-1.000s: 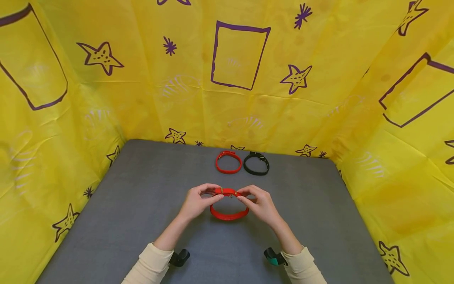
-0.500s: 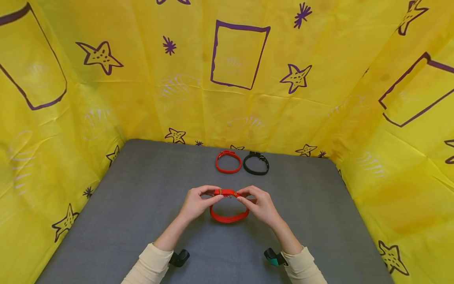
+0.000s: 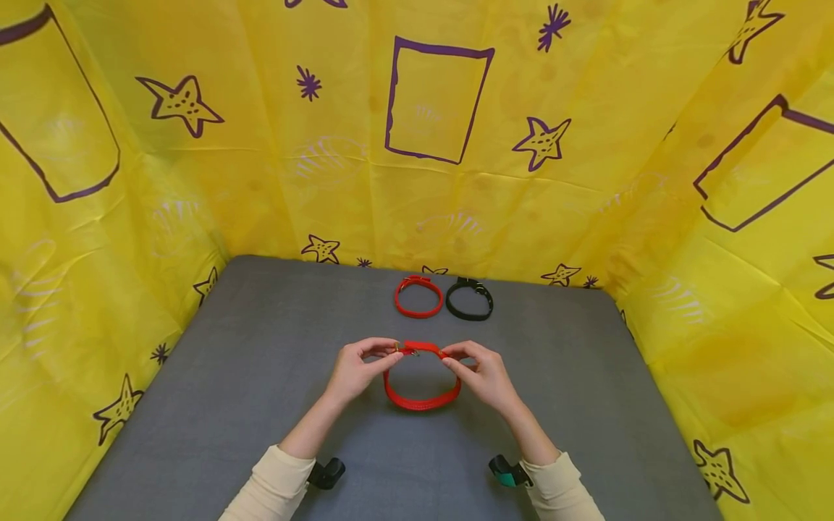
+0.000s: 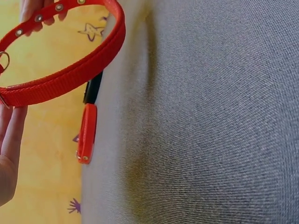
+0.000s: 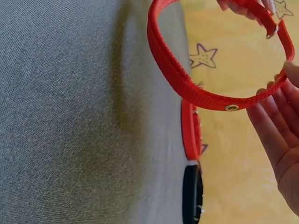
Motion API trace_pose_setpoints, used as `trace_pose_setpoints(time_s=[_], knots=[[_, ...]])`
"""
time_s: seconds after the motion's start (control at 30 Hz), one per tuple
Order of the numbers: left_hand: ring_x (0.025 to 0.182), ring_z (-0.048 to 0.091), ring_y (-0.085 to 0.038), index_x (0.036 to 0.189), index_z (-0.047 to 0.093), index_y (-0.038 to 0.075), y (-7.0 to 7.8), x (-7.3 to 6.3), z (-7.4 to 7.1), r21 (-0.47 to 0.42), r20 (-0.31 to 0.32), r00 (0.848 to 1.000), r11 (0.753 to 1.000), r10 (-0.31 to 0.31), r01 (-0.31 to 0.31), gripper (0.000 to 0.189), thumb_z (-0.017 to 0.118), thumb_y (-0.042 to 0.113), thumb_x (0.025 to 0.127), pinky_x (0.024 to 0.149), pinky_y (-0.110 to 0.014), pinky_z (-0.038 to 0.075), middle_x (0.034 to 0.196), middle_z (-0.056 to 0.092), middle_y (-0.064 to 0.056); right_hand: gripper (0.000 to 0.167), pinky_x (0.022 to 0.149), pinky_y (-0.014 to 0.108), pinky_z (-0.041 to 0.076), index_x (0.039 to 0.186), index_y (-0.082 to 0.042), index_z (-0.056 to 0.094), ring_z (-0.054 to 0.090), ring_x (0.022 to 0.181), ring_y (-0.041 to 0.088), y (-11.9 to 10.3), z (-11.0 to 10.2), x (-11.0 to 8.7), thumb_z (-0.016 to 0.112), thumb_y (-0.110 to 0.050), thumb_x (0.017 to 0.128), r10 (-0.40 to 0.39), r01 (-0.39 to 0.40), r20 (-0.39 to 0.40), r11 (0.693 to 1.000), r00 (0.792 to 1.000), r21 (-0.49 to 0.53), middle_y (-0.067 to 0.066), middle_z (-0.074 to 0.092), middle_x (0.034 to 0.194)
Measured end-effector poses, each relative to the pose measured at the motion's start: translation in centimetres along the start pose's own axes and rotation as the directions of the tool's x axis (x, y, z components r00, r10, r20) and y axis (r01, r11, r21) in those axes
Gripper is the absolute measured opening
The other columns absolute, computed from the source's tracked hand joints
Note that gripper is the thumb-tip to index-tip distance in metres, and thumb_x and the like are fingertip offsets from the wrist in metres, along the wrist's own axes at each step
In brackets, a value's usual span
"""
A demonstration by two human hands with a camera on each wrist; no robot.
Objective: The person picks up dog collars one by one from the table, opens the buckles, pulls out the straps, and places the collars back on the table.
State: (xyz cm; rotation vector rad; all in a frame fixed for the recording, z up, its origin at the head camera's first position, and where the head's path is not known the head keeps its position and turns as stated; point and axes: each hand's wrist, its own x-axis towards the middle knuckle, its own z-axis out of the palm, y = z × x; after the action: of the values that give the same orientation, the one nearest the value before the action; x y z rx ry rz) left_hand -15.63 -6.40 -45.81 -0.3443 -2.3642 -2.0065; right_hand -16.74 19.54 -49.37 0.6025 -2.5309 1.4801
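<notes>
A red collar (image 3: pixel 422 404) with metal-rimmed holes is held up in front of me in the head view, its loop hanging toward me. My left hand (image 3: pixel 355 370) pinches its buckle end between thumb and fingers. On the opposite side my right hand (image 3: pixel 483 370) pinches the strap near its free end. That red tip now stands apart from the buckle, just above it. In the left wrist view a ring and a row of eyelets show on the collar (image 4: pixel 70 77). The right wrist view shows one eyelet near my right fingers (image 5: pixel 266 121).
Behind the hands, a second red collar (image 3: pixel 419 314) and a black collar (image 3: pixel 469 316) lie side by side as closed loops on the grey table (image 3: pixel 293 304). Yellow cloth (image 3: pixel 326 195) with purple drawings walls the table at the back and both sides.
The strap's free end has come out of the buckle, and a gap shows between them. My hands have moved slightly apart, widening the collar's loop. The two other collars stay put.
</notes>
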Motion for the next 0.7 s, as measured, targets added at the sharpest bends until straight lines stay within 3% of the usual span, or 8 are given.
trace_pose_setpoints(time_s=[0.1, 0.27, 0.33, 0.43, 0.53, 0.7], knots=[[0.086, 0.068, -0.026, 0.105, 0.072, -0.004, -0.4, 0.1, -0.1, -0.053, 0.008, 0.999, 0.997, -0.050, 0.051, 0.024, 0.077, 0.007, 0.084, 0.073, -0.024, 0.054, 0.094, 0.072, -0.014, 0.013, 0.068, 0.026, 0.057, 0.101, -0.020, 0.074, 0.065, 0.089, 0.009, 0.2, -0.2, -0.1, 0.074, -0.023, 0.088, 0.029, -0.029, -0.019, 1.000, 0.999, -0.005, -0.009, 0.069, 0.095], [0.085, 0.069, -0.020, 0.109, 0.069, -0.005, -3.6, 0.8, 0.0, -0.174, 0.004, 0.990, 0.975, -0.138, 0.137, 0.031, 0.077, 0.010, 0.084, 0.073, -0.026, 0.056, 0.096, 0.072, -0.011, 0.013, 0.073, 0.031, 0.057, 0.100, -0.018, 0.074, 0.065, 0.088, 0.008, 0.7, -0.3, -0.3, 0.074, -0.023, 0.089, 0.090, -0.089, -0.044, 0.996, 0.995, 0.011, -0.007, 0.071, 0.094], [0.081, 0.069, -0.019, 0.111, 0.067, -0.007, -4.8, 1.0, 0.0, -0.216, -0.001, 0.986, 0.963, -0.167, 0.163, 0.034, 0.077, 0.011, 0.084, 0.072, -0.027, 0.056, 0.094, 0.072, -0.009, 0.012, 0.073, 0.034, 0.057, 0.100, -0.013, 0.074, 0.066, 0.084, 0.012, 0.1, -0.5, -0.4, 0.074, -0.018, 0.089, 0.112, -0.110, -0.053, 0.993, 0.992, 0.048, -0.002, 0.072, 0.092], [0.080, 0.068, -0.026, 0.111, 0.065, -0.007, -5.1, 1.0, -0.1, -0.267, -0.002, 0.977, 0.942, -0.212, 0.203, 0.032, 0.076, 0.009, 0.085, 0.070, -0.027, 0.057, 0.092, 0.071, -0.009, 0.013, 0.071, 0.035, 0.058, 0.101, -0.004, 0.072, 0.067, 0.082, 0.022, -1.0, -0.9, -0.4, 0.072, -0.009, 0.089, 0.150, -0.143, -0.051, 0.983, 0.987, 0.116, 0.009, 0.072, 0.091], [0.077, 0.067, -0.031, 0.110, 0.065, -0.006, -5.3, 1.1, -0.3, -0.300, -0.017, 0.970, 0.927, -0.241, 0.225, 0.028, 0.074, 0.008, 0.087, 0.069, -0.028, 0.057, 0.093, 0.070, -0.016, 0.017, 0.071, 0.038, 0.059, 0.105, 0.004, 0.069, 0.066, 0.082, 0.035, -1.5, -1.3, -0.3, 0.069, -0.004, 0.090, 0.197, -0.186, -0.028, 0.958, 0.980, 0.219, 0.018, 0.070, 0.091], [0.077, 0.067, -0.028, 0.116, 0.063, -0.006, -5.9, 1.5, -0.6, -0.336, -0.059, 0.958, 0.909, -0.281, 0.246, 0.034, 0.074, 0.009, 0.087, 0.069, -0.028, 0.057, 0.096, 0.070, -0.014, 0.025, 0.071, 0.034, 0.059, 0.112, 0.010, 0.065, 0.067, 0.084, 0.036, 1.2, -1.1, 0.0, 0.068, -0.005, 0.092, 0.310, -0.275, -0.033, 0.884, 0.950, 0.378, 0.012, 0.070, 0.089]])
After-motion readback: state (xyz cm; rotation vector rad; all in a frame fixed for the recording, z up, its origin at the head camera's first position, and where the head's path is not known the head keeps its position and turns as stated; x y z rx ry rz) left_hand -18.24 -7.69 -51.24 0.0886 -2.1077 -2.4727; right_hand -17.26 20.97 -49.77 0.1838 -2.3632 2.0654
